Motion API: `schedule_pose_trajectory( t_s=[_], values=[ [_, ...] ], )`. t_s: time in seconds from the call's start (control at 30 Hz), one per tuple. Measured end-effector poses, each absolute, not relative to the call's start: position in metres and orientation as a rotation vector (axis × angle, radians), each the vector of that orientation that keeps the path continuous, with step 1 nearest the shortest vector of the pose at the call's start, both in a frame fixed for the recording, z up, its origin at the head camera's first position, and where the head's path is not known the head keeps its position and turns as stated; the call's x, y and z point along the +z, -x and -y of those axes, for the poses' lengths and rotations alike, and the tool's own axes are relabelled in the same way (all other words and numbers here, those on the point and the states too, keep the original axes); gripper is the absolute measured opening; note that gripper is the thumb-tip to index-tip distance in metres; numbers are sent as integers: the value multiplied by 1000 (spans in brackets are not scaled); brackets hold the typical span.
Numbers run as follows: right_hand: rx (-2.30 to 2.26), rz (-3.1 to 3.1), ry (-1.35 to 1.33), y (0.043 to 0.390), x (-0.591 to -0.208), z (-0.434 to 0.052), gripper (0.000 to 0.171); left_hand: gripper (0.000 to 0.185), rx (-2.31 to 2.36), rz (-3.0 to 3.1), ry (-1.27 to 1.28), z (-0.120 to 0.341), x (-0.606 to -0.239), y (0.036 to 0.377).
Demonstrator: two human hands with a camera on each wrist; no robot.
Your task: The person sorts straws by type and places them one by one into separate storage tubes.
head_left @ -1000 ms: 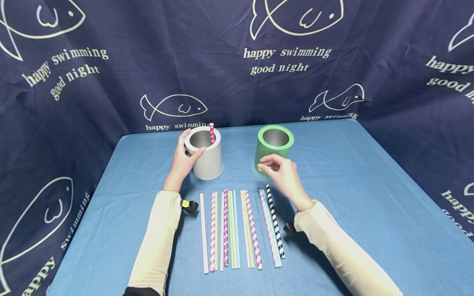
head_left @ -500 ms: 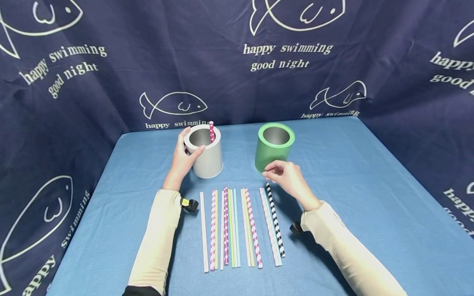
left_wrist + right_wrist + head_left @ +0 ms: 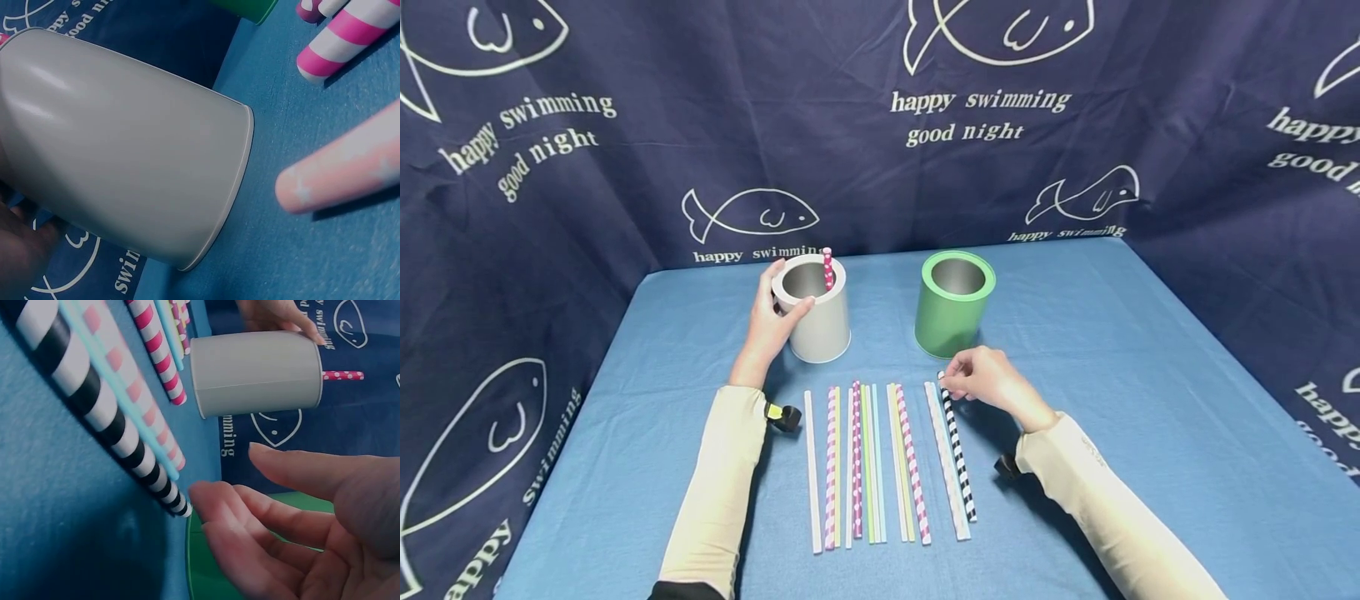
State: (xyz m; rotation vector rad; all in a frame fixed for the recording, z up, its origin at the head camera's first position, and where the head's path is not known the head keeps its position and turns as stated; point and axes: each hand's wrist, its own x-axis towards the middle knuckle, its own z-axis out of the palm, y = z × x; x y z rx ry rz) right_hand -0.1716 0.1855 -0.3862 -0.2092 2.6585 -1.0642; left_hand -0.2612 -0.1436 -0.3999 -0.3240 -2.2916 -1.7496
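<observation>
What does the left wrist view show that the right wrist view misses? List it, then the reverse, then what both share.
Only the left wrist view: a pink straw with white stars lying on the blue cloth.

Only the right wrist view: the right hand with fingers loosely curled near the far end of the black-and-white straw, and a dotted pink straw sticking out of the grey cup.

Both: the grey cup, the left hand on it, a bit of the green cup, a pink-striped straw.

Blue table (image 3: pixel 1112 350) bears straws (image 3: pixel 880 462), two cups (image 3: pixel 957 304).
</observation>
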Motion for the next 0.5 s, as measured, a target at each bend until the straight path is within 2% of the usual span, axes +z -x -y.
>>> schedule_pose_trajectory(
  t_s=[0.5],
  values=[
    [-784, -2686, 185, 168, -394, -183, 24, 76, -1767, 2285, 319, 144, -398, 261]
  ],
)
